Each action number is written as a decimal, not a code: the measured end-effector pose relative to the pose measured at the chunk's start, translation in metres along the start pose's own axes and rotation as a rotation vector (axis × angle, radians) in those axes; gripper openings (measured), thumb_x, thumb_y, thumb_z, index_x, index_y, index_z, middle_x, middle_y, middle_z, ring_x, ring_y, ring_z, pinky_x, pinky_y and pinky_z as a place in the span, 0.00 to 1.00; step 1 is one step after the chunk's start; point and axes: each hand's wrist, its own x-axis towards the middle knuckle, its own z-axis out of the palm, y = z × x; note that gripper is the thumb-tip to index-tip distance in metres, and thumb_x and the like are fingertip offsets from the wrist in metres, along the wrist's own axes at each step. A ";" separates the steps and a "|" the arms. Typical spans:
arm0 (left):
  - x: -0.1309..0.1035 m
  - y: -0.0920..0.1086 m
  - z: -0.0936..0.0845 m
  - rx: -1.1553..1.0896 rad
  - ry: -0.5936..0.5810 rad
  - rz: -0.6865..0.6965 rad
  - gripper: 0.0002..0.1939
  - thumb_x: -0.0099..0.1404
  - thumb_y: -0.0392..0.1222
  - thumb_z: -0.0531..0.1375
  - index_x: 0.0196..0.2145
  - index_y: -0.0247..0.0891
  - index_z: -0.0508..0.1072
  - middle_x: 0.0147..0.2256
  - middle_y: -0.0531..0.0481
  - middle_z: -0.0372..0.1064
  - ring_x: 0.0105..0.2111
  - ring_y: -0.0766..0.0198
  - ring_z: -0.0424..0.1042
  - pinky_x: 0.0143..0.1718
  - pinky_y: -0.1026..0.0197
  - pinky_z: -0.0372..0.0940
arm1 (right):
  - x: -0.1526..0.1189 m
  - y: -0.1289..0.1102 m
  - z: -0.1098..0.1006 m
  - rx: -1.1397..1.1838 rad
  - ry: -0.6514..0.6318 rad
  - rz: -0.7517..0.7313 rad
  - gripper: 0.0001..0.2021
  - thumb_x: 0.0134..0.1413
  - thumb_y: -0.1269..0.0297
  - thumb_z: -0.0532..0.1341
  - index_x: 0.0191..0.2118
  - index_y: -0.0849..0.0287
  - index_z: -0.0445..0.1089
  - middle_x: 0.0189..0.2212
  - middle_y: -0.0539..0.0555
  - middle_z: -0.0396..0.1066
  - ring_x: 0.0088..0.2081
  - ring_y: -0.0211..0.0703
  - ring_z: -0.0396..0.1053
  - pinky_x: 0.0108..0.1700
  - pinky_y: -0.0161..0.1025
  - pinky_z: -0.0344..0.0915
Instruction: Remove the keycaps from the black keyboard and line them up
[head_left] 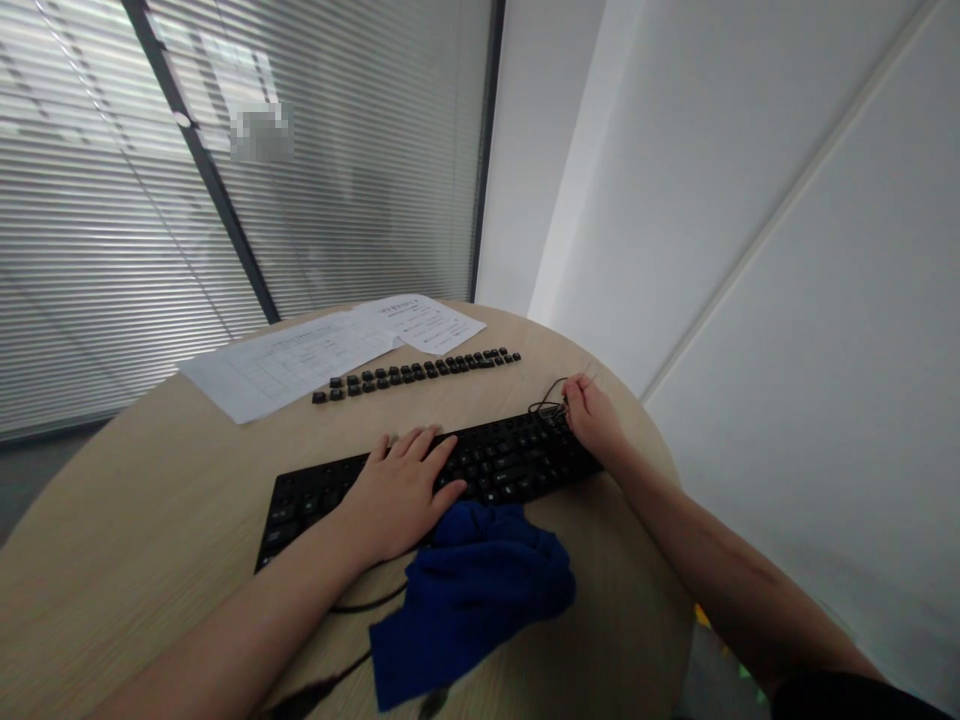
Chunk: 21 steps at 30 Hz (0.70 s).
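Note:
A black computer keyboard (499, 462) lies across the round table. My left hand (405, 490) rests flat on its middle, fingers spread and holding nothing. At the keyboard's far right end, my right hand (591, 412) is closed in a pinch on a thin wire tool (551, 396), whose fine loops show beside the fingers. The tool's exact shape is too small to make out. A crumpled blue cloth (480, 590) lies just in front of the keyboard, close to my left thumb. Loose black keycaps (420, 372) stand in two rows beyond the keyboard.
Printed paper sheets (300, 355) lie on the far left part of the wooden table (150, 500). A black cable (367, 606) runs out from under the cloth. Glass with blinds (375, 180) and a white wall (750, 250) stand close behind the table.

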 end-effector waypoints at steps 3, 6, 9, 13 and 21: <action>0.000 -0.001 0.003 -0.003 0.019 0.001 0.32 0.72 0.59 0.47 0.65 0.40 0.64 0.66 0.38 0.58 0.65 0.41 0.57 0.63 0.34 0.49 | 0.000 -0.005 0.000 -0.075 0.035 0.023 0.15 0.67 0.54 0.46 0.35 0.55 0.65 0.28 0.55 0.72 0.30 0.49 0.70 0.35 0.43 0.63; 0.000 -0.002 0.004 -0.007 0.027 0.003 0.31 0.72 0.59 0.47 0.65 0.40 0.64 0.66 0.38 0.58 0.65 0.41 0.57 0.63 0.34 0.49 | -0.001 -0.010 0.000 -0.114 0.031 0.027 0.15 0.66 0.55 0.46 0.36 0.55 0.64 0.27 0.55 0.72 0.30 0.49 0.71 0.35 0.43 0.63; 0.000 -0.001 0.004 -0.013 0.025 0.005 0.32 0.72 0.60 0.47 0.64 0.40 0.64 0.66 0.38 0.58 0.65 0.41 0.57 0.63 0.34 0.49 | -0.002 -0.011 0.000 -0.098 -0.004 0.030 0.15 0.67 0.54 0.45 0.37 0.55 0.64 0.25 0.54 0.71 0.28 0.49 0.70 0.33 0.41 0.62; 0.000 0.000 0.002 -0.016 0.024 -0.006 0.32 0.71 0.60 0.47 0.64 0.40 0.64 0.65 0.38 0.58 0.64 0.41 0.58 0.63 0.35 0.50 | -0.004 -0.012 -0.001 -0.087 -0.029 0.022 0.15 0.67 0.54 0.46 0.38 0.55 0.64 0.22 0.52 0.70 0.27 0.48 0.70 0.32 0.41 0.62; 0.001 -0.001 0.003 -0.002 0.005 0.004 0.32 0.72 0.59 0.47 0.65 0.39 0.63 0.66 0.37 0.57 0.65 0.41 0.56 0.63 0.35 0.48 | -0.003 -0.011 0.000 -0.059 -0.005 0.051 0.17 0.67 0.50 0.44 0.38 0.54 0.64 0.22 0.51 0.69 0.27 0.49 0.70 0.34 0.42 0.63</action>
